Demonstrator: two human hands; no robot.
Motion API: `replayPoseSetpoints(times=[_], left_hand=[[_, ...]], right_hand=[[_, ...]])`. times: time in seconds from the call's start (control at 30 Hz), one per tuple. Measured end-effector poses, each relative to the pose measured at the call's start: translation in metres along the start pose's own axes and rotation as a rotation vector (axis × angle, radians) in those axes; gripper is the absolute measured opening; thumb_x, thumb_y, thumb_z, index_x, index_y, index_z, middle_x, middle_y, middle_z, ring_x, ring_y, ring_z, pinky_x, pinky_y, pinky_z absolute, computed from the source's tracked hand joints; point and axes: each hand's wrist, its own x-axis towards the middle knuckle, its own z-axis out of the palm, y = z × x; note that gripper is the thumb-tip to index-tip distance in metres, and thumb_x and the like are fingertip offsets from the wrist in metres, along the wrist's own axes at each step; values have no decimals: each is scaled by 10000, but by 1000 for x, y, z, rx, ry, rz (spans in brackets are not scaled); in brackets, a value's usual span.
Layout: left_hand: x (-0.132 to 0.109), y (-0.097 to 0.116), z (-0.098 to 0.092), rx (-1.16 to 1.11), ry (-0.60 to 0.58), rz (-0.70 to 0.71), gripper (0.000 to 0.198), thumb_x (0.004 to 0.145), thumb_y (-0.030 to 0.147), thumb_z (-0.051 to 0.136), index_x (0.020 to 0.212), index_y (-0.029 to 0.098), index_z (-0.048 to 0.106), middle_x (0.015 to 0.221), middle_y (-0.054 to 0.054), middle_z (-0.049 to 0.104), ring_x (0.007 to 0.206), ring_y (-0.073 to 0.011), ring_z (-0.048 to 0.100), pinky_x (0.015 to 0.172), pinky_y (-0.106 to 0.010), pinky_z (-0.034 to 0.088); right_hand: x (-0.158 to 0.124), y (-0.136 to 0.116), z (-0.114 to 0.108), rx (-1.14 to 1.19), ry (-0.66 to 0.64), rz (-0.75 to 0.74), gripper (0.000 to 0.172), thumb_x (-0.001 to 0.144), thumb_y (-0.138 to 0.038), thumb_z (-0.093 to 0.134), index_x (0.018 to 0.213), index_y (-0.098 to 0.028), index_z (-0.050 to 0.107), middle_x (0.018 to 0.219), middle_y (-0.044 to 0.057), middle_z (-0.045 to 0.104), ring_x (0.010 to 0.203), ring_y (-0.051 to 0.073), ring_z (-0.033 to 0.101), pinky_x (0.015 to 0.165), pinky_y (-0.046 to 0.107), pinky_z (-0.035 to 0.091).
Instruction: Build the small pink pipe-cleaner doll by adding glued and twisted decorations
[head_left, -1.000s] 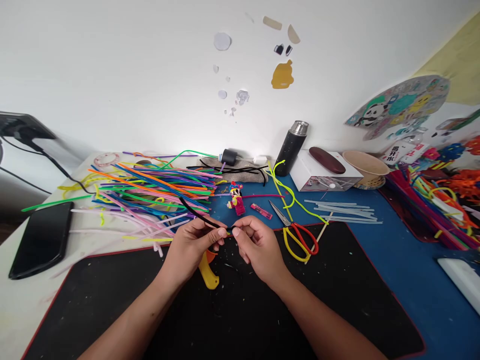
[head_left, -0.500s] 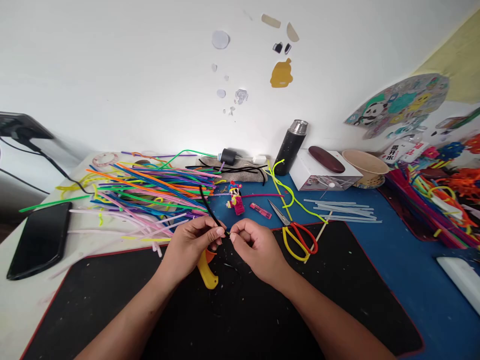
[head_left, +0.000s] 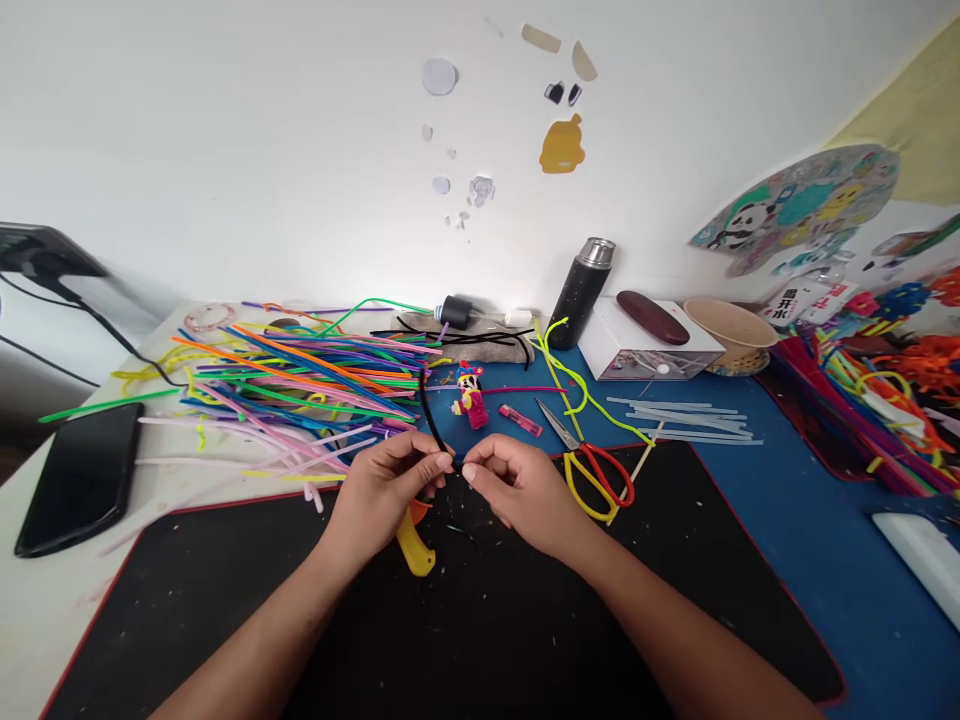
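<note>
A black pipe cleaner runs up from between my hands, its free end pointing away from me. My left hand is closed, pinching it between thumb and fingertips. Close beside it, my right hand pinches the near end, and the two sets of fingertips almost meet. Under the left hand lies a yellow-handled tool, partly hidden. Just beyond the hands stands a small figure in pink and yellow with a red and blue top. A pink box lies to its right.
Left of the hands spreads a pile of coloured pipe cleaners, with a phone beyond. Scissors with red and yellow handles lie on the right, near pale glue sticks. A black flask and white box stand behind.
The black pipe cleaner's free end has swung to the right and now stands more upright. Both hands keep their pinch at nearly the same spot.
</note>
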Motion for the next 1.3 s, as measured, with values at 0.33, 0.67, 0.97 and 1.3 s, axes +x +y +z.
replayPoseSetpoints(times=[0.33, 0.67, 0.97, 1.3], left_hand=[[1, -8, 2, -235, 37, -52, 292, 781, 426, 900, 756, 175, 753, 661, -6, 706, 596, -122, 617, 575, -221, 503], [0, -8, 0, -154, 28, -65, 304, 772, 458, 897, 783, 172, 795, 665, -20, 718, 600, -130, 632, 571, -227, 519], [0, 5, -1, 16, -48, -4, 313, 826, 465, 824, 728, 178, 748, 633, -12, 656, 573, -143, 580, 544, -252, 472], [3, 11, -9, 324, -181, 154, 208, 912, 388, 733, 812, 208, 760, 744, -23, 687, 674, -166, 623, 626, -261, 470]], right_hand=[[-2, 10, 23, 310, 86, -6, 232, 930, -428, 688, 929, -210, 608, 547, -108, 471, 397, 77, 411, 402, 208, 320], [-3, 9, 20, 229, 165, -49, 213, 942, -416, 666, 889, -216, 619, 517, -112, 409, 403, 85, 362, 428, 233, 286], [-7, 2, 9, -10, 85, -82, 137, 920, -311, 642, 832, -205, 644, 557, -93, 403, 513, 99, 339, 505, 244, 281], [-6, -2, 1, -172, -34, -12, 91, 876, -257, 653, 803, -202, 655, 544, -92, 421, 507, 96, 376, 496, 236, 275]])
